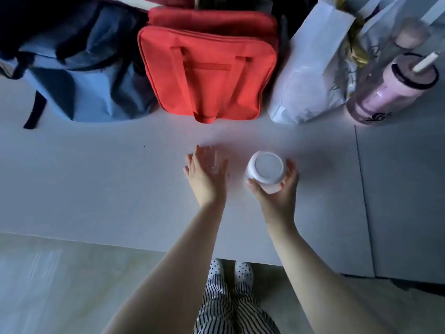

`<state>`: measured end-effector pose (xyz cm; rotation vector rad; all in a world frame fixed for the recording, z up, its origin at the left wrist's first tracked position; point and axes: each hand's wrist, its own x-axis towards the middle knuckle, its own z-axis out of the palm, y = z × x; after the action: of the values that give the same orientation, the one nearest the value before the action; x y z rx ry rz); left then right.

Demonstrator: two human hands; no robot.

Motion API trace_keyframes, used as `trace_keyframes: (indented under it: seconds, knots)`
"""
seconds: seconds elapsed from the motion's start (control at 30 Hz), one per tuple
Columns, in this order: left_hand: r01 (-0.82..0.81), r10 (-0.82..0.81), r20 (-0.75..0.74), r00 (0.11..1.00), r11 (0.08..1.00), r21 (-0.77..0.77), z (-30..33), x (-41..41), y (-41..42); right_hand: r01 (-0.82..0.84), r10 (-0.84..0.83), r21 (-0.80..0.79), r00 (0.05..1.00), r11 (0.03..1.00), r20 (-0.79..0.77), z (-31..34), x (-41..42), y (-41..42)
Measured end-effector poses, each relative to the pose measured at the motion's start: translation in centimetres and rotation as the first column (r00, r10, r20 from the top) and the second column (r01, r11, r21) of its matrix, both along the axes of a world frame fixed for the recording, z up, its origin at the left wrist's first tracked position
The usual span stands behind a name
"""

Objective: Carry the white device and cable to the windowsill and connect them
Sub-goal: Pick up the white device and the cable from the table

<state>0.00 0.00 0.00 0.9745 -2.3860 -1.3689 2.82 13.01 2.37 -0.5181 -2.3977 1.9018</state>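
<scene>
A round white device (266,168) with a flat top stands on the white table (96,184) in the head view. My right hand (277,189) grips it from the near side, thumb on its left and fingers around its right. My left hand (207,172) lies flat on the table to the left of the device, fingers spread and blurred. A faint pale shape lies under those fingers; I cannot tell whether it is the cable.
Along the far side stand a blue backpack (79,75), a red bag (209,66), a white paper bag (310,73) and a pink tumbler with a straw (390,90). A table seam (363,189) runs on the right. The near table edge (120,244) borders the floor.
</scene>
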Motion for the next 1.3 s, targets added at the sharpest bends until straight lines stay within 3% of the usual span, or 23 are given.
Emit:
trace_keyframes:
  seconds: [0.07,0.13,0.33,0.47,0.57,0.67,0.73,0.8,1.1,1.3]
  knots:
    - [0.05,-0.056,-0.036,0.998,0.987,-0.154,-0.8,-0.6,0.2,0.015,-0.013,0.025,0.998,1.0,-0.069,-0.8,-0.4,-0.1]
    - [0.064,-0.075,-0.049,0.996,0.977,-0.205,-1.4,-0.8,0.6,0.01,-0.005,0.051,0.995,0.999,-0.103,-1.5,-0.6,0.0]
    - [0.139,-0.14,-0.067,0.988,0.99,-0.025,-1.1,0.1,1.1,0.013,-0.006,0.069,0.994,0.998,-0.109,-1.4,-1.2,-0.3]
    - [-0.042,0.071,-0.136,0.988,0.977,0.207,0.7,0.1,0.3,0.013,-0.011,0.033,0.997,0.999,-0.077,-0.4,-1.5,-0.9]
    - [-0.205,0.298,-0.12,0.947,0.849,0.487,1.8,-0.2,-0.9,0.005,-0.006,-0.008,0.997,1.0,-0.073,0.6,-2.2,-1.7]
    - [-0.203,0.406,-0.072,0.911,0.592,0.78,2.8,0.1,-2.5,-0.025,0.019,-0.101,0.998,0.995,-0.057,1.8,-3.0,-2.9]
    - [-0.162,0.427,-0.058,0.902,0.461,0.873,4.0,0.5,-3.8,-0.064,0.06,-0.143,0.998,0.988,-0.035,2.9,-3.4,-4.0]
    - [-0.14,0.452,-0.06,0.89,0.397,0.907,5.4,1.1,-5.2,-0.113,0.111,-0.18,0.994,0.977,-0.018,4.1,-3.7,-5.4]
    - [-0.219,0.687,-0.105,0.719,0.368,0.904,10.8,7.9,-12.8,-0.447,0.47,-0.249,0.882,0.859,0.038,8.7,-2.0,-14.7]
    - [-0.287,0.842,-0.141,0.521,0.328,0.9,12.6,16.0,-15.1,-0.659,0.707,-0.294,0.7,0.692,0.097,11.1,2.3,-20.2]
